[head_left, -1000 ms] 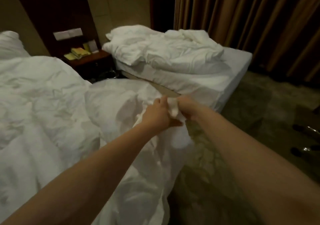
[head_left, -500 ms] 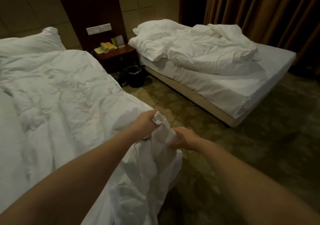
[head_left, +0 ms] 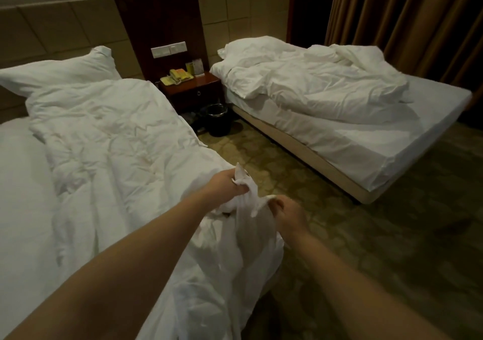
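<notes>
The duvet (head_left: 117,143) is plain white, like the pillow (head_left: 65,75) and the bedding on the far bed (head_left: 366,141), whose base is beige. The nightstand (head_left: 198,88) is dark reddish-brown, the telephone (head_left: 177,75) on it yellow, the bin (head_left: 219,122) black. The curtains (head_left: 405,21) are ochre-brown, the wall panels (head_left: 52,26) tan, and the carpet (head_left: 392,235) olive-green with a pale mottled pattern.

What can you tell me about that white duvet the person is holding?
The white duvet looks like soft, crumpled cotton. It lies rumpled along the near bed, its top end against a pillow. Its foot corner is lifted and bunched: the left hand grips the tip, and the right hand pinches an edge beside it.
</notes>
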Tool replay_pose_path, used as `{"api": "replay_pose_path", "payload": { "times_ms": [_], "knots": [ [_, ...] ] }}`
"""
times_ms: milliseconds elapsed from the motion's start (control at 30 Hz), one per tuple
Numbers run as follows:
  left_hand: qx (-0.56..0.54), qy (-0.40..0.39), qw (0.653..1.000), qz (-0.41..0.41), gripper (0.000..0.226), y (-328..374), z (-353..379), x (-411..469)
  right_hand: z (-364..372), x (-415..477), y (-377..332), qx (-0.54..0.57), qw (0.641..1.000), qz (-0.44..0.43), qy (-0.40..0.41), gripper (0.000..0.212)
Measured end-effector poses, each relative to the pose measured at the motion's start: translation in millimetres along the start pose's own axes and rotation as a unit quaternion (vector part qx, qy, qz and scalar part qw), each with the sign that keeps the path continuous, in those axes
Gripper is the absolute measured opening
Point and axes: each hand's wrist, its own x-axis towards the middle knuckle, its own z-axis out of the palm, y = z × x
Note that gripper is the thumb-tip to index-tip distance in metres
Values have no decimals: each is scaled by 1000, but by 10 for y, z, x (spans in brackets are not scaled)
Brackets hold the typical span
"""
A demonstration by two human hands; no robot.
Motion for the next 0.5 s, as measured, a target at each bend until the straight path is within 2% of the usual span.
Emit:
{"api": "replay_pose_path", "payload": {
  "times_ms": [67,133,167,233,300,333,400,433,467,500],
  "knots": [
    [-3,20,1000,-13,25,-13,132,-98,20,-116,-127,95,994,61,9,42],
    [-39,58,996,-53,28,-90,266,-208,74,-219,-192,171,973,141,62,42],
    [-65,92,991,-67,31,-141,314,-261,101,-253,-180,222,949,198,99,37],
    [-102,167,977,-82,37,-249,315,-368,84,-308,-147,351,869,313,156,27],
    [-56,238,968,-50,40,-320,187,-466,-29,-335,-150,473,779,372,175,28],
    [-20,278,960,-14,38,-317,90,-521,-101,-352,-177,492,764,380,174,31],
    [48,354,931,74,25,-217,-100,-641,-203,-421,-325,488,771,380,152,31],
    [85,373,917,112,19,-134,-152,-694,-202,-461,-423,479,788,359,142,28],
    [124,371,910,137,18,-28,-164,-751,-169,-512,-536,450,821,327,130,26],
    [172,344,911,149,21,77,-123,-803,-112,-554,-630,423,849,290,124,28]
  ]
}}
